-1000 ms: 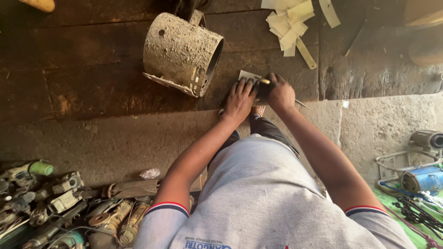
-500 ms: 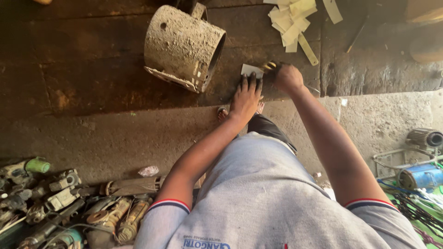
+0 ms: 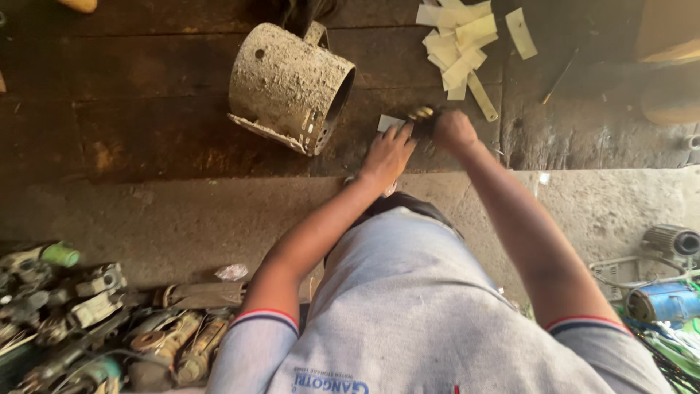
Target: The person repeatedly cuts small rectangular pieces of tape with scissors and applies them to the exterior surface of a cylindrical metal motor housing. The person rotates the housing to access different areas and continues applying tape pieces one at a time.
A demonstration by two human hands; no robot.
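Head view. My left hand (image 3: 386, 155) lies flat, fingers spread, pressing a small pale sheet (image 3: 389, 122) onto the dark wooden tabletop (image 3: 160, 138); its fingertips rest on the sheet's near edge. My right hand (image 3: 452, 131) is clenched around a small tool (image 3: 421, 113) with a yellowish end, whose tip meets the sheet's right edge; what kind of tool it is I cannot tell. The two hands sit just beside each other, the right at 3 o'clock of the left.

At 9 o'clock of the sheet, near it but apart, a dusty metal cylinder (image 3: 288, 87) lies on its side, its open mouth facing the sheet, with holes in its wall and a torn lower rim. At 1 o'clock of my right hand is a loose pile of pale strips (image 3: 459, 44), one strip (image 3: 522, 33) lying apart at the pile's 3 o'clock.

Below the tabletop, a grey concrete ledge (image 3: 146, 219) runs across. At 7 o'clock of my body lies a heap of worn power tools (image 3: 95, 321); at 4 o'clock, a blue motor (image 3: 663, 300) and a ribbed grey one (image 3: 672, 241). My grey shirt (image 3: 408, 314) fills the lower centre.
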